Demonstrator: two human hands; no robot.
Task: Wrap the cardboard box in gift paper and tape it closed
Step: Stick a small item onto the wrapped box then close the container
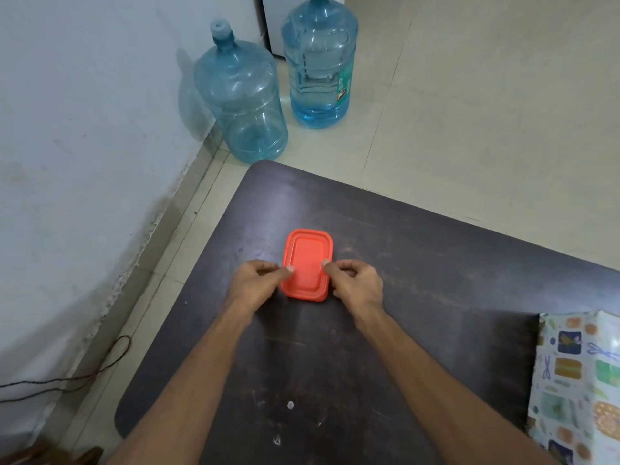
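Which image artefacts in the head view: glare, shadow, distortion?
Head view: wide-angle bending curves the dark wooden table edge; soft glare patch on it near the orange rectangular plastic lid; both hands, left hand and right hand, sharp; faint shadows only.

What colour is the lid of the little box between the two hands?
Orange-red all over, the lid shows plainly in the head view.

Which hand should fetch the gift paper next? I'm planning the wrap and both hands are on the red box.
Probably the right hand. The gift paper lies at the table's right edge, on that hand's side. The left hand would have to cross over the red box, so it can steady the box instead.
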